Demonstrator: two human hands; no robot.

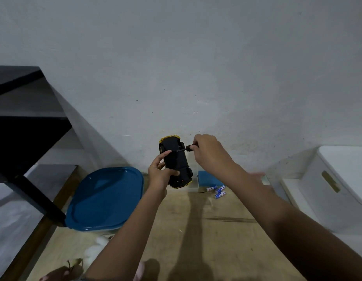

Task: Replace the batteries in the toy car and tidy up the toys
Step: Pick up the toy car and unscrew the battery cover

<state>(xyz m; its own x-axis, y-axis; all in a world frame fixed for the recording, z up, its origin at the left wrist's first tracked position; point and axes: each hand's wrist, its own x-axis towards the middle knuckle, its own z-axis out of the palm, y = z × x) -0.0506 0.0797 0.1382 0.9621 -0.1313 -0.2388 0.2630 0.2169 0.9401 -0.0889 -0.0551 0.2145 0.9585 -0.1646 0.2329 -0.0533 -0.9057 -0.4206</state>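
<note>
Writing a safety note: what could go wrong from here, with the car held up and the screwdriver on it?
The screwdriver tip sits close to the fingers of the left hand on the toy car; a slip could jab them. The car is held above the floor, so a freed screw may drop and get lost. The loose batteries could roll away.

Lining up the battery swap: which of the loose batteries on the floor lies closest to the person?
The nearest battery, lowest in the head view; the other batteries lie just beyond it, toward the wall.
</note>
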